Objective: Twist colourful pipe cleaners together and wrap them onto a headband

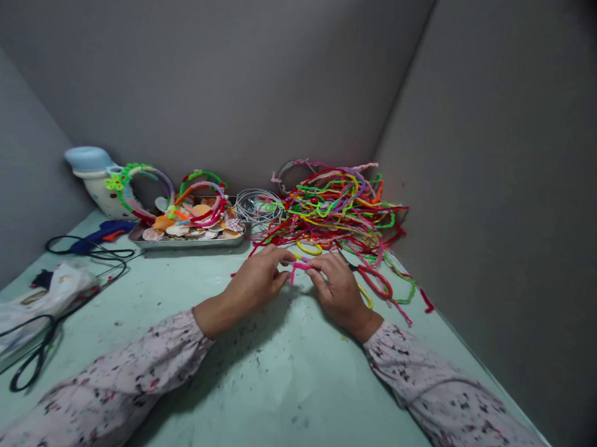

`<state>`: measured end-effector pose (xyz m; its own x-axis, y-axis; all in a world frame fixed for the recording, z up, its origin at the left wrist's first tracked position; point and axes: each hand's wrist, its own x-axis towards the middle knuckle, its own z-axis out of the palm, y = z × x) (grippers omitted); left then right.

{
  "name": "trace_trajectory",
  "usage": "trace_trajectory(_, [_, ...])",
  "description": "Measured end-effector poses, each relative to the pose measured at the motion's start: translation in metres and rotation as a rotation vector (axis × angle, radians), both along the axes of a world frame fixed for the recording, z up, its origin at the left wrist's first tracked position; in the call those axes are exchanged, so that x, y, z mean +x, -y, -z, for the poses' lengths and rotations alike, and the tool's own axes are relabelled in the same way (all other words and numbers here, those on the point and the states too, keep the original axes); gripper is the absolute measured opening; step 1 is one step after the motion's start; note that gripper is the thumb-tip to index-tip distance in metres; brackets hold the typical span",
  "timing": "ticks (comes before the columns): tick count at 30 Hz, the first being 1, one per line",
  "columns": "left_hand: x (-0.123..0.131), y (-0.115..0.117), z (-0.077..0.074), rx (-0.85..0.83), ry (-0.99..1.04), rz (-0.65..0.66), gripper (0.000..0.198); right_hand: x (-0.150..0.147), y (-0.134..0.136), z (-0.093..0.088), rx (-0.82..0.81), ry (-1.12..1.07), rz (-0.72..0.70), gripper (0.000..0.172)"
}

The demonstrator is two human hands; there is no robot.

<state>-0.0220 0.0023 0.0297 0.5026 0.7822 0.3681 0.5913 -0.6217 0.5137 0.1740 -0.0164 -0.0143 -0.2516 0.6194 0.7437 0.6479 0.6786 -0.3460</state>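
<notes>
Both hands pinch one pink stem [299, 267] between them, just above the surface [267, 385] and at the near edge of the stem pile [335, 211]: left hand [256, 282] has fingertips closed on its left end, right hand [339, 289] closed on the right end. Risk: the stem looks thin and springy, so a loose pinch could let it flick into the pile. The right hand rests among loose stems, so its sleeve [437, 383] could snag and drag them off the edge.
</notes>
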Motion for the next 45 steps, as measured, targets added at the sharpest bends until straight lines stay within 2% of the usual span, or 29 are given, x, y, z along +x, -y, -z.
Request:
trace_trajectory(6, [-0.001,-0.001,0.003,0.07,0.013,-0.031,0.014,0.0,0.0,0.0,-0.02,-0.011,0.006,0.012])
trace_trajectory(23, [0.001,0.001,0.005,0.126,0.072,0.0,0.01,-0.001,0.001,0.0,-0.026,-0.001,0.004,0.011])
trace_trajectory(45, [0.006,0.011,-0.006,-0.174,0.211,-0.064,0.011,-0.003,0.002,-0.002,0.018,0.044,0.003,0.011])
